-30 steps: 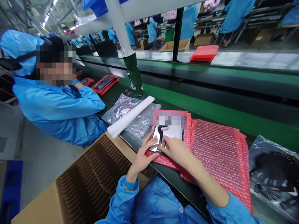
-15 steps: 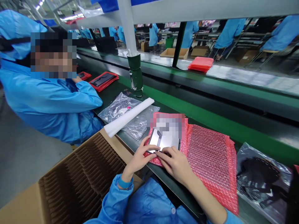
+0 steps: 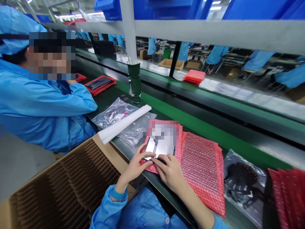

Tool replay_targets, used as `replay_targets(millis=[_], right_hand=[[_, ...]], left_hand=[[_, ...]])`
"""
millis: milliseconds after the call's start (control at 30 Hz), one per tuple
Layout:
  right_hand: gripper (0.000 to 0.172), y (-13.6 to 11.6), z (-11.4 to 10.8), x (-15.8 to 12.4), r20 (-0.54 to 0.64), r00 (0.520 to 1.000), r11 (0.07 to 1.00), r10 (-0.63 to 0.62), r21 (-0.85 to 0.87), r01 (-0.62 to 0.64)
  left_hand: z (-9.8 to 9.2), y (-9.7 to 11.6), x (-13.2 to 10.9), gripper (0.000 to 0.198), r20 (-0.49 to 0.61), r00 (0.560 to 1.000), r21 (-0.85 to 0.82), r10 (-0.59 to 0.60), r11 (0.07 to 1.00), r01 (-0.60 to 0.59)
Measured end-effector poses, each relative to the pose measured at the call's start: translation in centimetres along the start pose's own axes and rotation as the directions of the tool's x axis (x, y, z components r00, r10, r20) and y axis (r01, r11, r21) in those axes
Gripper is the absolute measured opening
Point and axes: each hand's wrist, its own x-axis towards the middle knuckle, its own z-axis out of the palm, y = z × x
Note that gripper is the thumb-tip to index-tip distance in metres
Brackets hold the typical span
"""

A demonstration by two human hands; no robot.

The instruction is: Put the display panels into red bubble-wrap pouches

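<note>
1. Currently rests the left hand point(image 3: 133, 163) at the near-left corner of a flat panel point(image 3: 164, 149), with thumb and fingers loosely curved and slightly apart; hard to make out whether pinching or merely touching. Wears a blue wristband point(image 3: 119, 194) on that side.
2. Bends the right hand point(image 3: 170, 170) over the panel's near edge, with fingers drawn together and thumb and forefinger close to the left fingertips; impossible to say whether pinching anything.
3. Has the panel lying flat, bright side up, on a red bubble-wrap bag point(image 3: 180, 136) near the edge of the dark table point(image 3: 152, 181), with a dark strip point(image 3: 155, 147) along its left part.
4. Loses the panel's far part to pixelation, leaving any writing there unreadable.
5. Has more red bubble-wrap point(image 3: 200, 162) just to the right, then a clear bag of black parts point(image 3: 244, 181), then a red stack point(image 3: 289, 190).
6. To the left, has a white foam roll point(image 3: 125, 124) across a clear plastic bag point(image 3: 133, 136), with a pink dot point(image 3: 125, 113) too small to read.
7. Sits beside a cardboard box point(image 3: 114, 156) of brown dividers, with a co-worker point(image 3: 43, 101) in blue beyond.
8. Faces a post point(image 3: 134, 79) with peeling green wrap, beneath blue bins point(image 3: 171, 8).
</note>
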Motion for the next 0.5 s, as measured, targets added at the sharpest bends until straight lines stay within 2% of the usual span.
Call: replay_targets(millis=[167, 367, 433, 500], right_hand=[[0.03, -0.4, 0.1, -0.1, -0.017, 0.999, 0.999, 0.048, 0.026, -0.047], [0.032, -1.6, -0.1, -0.3, -0.011, 0.993, 0.992, 0.119, -0.034, -0.119], [0.033, -1.9, -0.9, -1.2, -0.01, 0.99, 0.99, 0.138, -0.024, -0.138], [0.035, -1.5, -2.2, -3.3, -0.037, 0.984, 0.985, 0.173, -0.004, -0.174]], left_hand=[[0.4, -0.5, -0.4, 0.032, -0.043, 0.998, 0.001, -0.038, 0.999, 0.038], [1.3, -2.1, -0.3, 0.037, -0.08, 0.996, -0.035, -0.039, 0.999, 0.036], [1.7, -2.6, -0.3, 0.041, -0.108, 0.994, -0.048, -0.034, 0.998, 0.029], [1.8, -3.2, -0.1, 0.045, -0.138, 0.99, -0.049, -0.034, 0.998, 0.027]])
